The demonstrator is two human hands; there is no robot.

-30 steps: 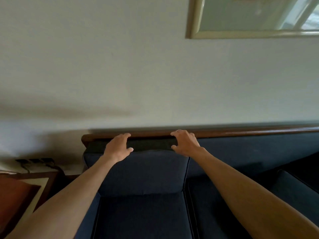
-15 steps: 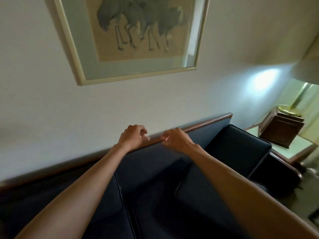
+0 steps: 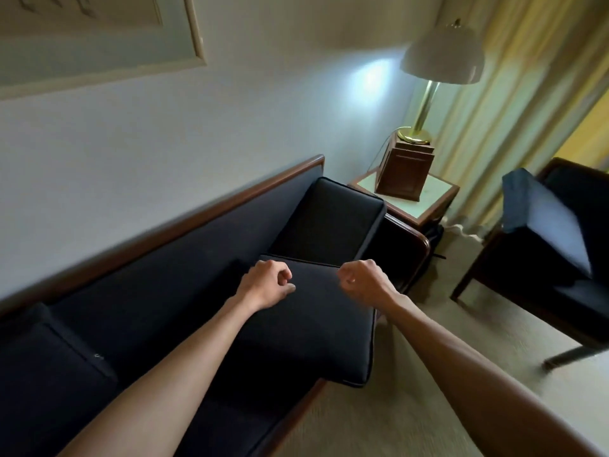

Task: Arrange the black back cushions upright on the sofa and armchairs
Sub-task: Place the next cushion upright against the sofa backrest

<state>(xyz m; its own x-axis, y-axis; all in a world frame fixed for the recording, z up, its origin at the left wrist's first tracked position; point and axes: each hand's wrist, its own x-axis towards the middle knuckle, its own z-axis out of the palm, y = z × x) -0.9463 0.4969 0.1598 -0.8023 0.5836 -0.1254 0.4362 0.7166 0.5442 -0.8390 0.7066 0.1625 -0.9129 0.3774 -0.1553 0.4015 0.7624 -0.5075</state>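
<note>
A black cushion point(image 3: 296, 344) lies flat on the dark sofa point(image 3: 197, 245), its corner hanging over the front edge. My left hand point(image 3: 267, 285) and my right hand point(image 3: 361, 280) hover over its far edge with fingers curled and nothing in them. Beyond it, a second black cushion point(image 3: 329, 219) lies tilted at the sofa's right end, by the armrest. At the lower left a third cushion point(image 3: 43, 361) stands against the backrest. On the right, an armchair point(image 3: 566, 291) holds a black cushion point(image 3: 543, 222) that leans at a slant.
A side table point(image 3: 431, 201) stands between sofa and armchair, carrying a wooden box point(image 3: 403, 173) and a brass lamp point(image 3: 441, 57). Yellow curtains point(image 3: 527, 94) hang behind it. A framed picture point(image 3: 99, 44) is on the wall. Beige carpet point(image 3: 395, 407) lies in front.
The view has swung right along the sofa. Both hands have left the top of the backrest and now hang, curled, over the flat cushion near the right end.
</note>
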